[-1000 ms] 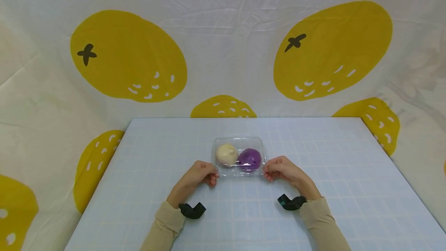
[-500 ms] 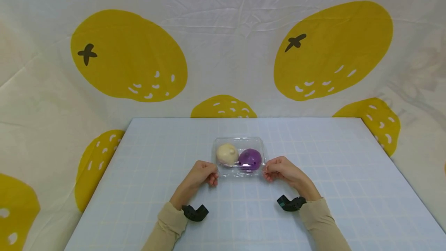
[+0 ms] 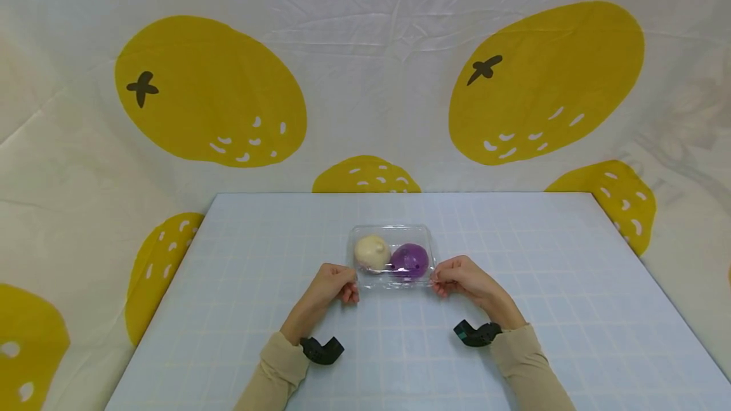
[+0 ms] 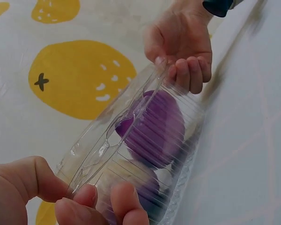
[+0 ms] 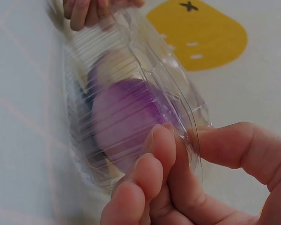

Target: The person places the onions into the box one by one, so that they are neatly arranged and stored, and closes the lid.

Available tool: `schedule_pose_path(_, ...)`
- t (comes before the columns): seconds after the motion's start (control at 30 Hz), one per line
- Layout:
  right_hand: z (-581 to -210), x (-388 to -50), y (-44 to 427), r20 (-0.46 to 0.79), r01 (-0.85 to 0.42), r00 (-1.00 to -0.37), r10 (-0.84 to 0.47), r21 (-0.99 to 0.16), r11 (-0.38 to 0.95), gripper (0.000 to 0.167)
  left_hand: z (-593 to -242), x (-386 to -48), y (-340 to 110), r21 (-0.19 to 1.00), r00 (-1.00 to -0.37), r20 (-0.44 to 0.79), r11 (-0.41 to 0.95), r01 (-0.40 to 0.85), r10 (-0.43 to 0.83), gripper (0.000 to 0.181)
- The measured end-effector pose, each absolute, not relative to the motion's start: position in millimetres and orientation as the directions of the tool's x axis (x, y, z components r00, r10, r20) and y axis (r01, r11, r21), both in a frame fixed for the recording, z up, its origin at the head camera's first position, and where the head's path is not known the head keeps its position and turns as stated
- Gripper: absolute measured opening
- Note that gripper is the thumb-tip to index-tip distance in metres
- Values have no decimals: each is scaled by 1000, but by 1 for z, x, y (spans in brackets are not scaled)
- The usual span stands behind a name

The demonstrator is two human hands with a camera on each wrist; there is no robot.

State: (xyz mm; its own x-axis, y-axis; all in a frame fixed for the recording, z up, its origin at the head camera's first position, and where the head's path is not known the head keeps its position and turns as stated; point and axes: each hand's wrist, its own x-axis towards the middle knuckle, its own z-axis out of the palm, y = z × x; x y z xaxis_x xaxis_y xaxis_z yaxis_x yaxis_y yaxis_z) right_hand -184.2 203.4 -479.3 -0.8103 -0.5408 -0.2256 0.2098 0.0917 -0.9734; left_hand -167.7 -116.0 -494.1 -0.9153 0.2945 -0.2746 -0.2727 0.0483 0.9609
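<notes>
A clear plastic clamshell box [image 3: 400,231] lies in the middle of the table. Through its clear plastic show a cream round thing [image 3: 371,251] on the left and a purple round thing [image 3: 410,260] with small dark spots on the right. My left hand [image 3: 331,284] pinches the rim at the box's near left corner. At the near right corner, my right hand [image 3: 467,279] pinches the rim between thumb and fingers. The left wrist view shows the layered front rim [image 4: 117,140] running between both hands. What the round things are, I cannot tell.
The box stands on a light blue checked tabletop [image 3: 240,246]. Behind the table's far edge hangs a white cloth [image 3: 371,81] printed with yellow fruit. A black wrist band mount [image 3: 322,351] sticks inward from the left wrist, and another mount [image 3: 477,333] from the right.
The left wrist has shifted slightly to the right, and its fingers have moved a little at the corner. The box and my right hand stay practically where they were.
</notes>
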Motion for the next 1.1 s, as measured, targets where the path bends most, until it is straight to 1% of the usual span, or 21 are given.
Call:
schedule_pose_path(0.17, -480, -184, 204, -227, 218, -812, -538, -972, 83, 28, -495, -168, -113, 966, -925, -258, 44, -256, 278, 24)
schedule_pose_path(0.4, -480, -184, 205, -232, 224, -820, -523, -971, 80, 21, -493, -166, -110, 967, -933, -254, 45, -251, 255, 26)
schedule_pose_path(0.67, -480, -184, 205, -239, 228, -823, -515, -970, 86, 20, -491, -164, -107, 966, -944, -257, 75, -247, 205, 28)
schedule_pose_path(0.8, -482, -184, 205, -238, 231, -823, -517, -970, 79, 21, -491, -164, -109, 957, -928, -290, 58, -284, 236, 26)
schedule_pose_path(0.93, -483, -185, 206, -245, 240, -820, -517, -968, 77, 22, -491, -165, -113, 942, -907, -324, 5, -335, 268, 19)
schedule_pose_path(1.1, -483, -185, 206, -242, 243, -815, -526, -968, 69, 21, -490, -165, -116, 930, -908, -314, -102, -353, 278, 5)
